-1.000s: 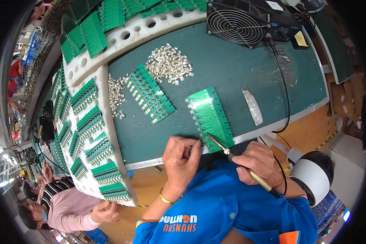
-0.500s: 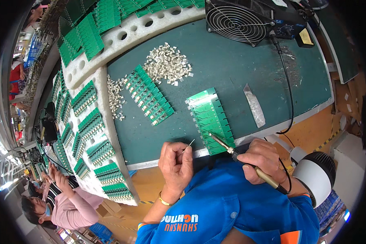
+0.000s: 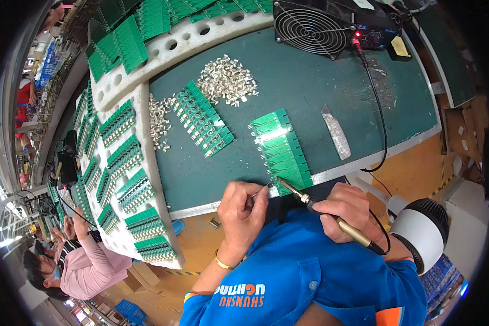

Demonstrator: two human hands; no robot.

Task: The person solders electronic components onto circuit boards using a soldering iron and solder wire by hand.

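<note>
Our right hand point(image 3: 345, 212) grips a soldering iron point(image 3: 354, 231) beside the green board point(image 3: 280, 149), just right of the frame's centre.
The board lies aslant on the dark green table point(image 3: 201, 185), to the upper left of that hand and the upper right of our left hand point(image 3: 242, 212). We see the iron's tip over the board's lower part; whether it touches, we cannot tell. Our right fingers curl pen-fashion, the handle slanting toward the lower right; our left thumb and forefinger pinch a thin strand point(image 3: 267, 185) near the board's left edge. Further out, a second board point(image 3: 204, 119) lies to the left, a heap of white connectors point(image 3: 226, 80) at its upper right, and a black fan point(image 3: 312, 30) stands at the frame's upper right.
</note>
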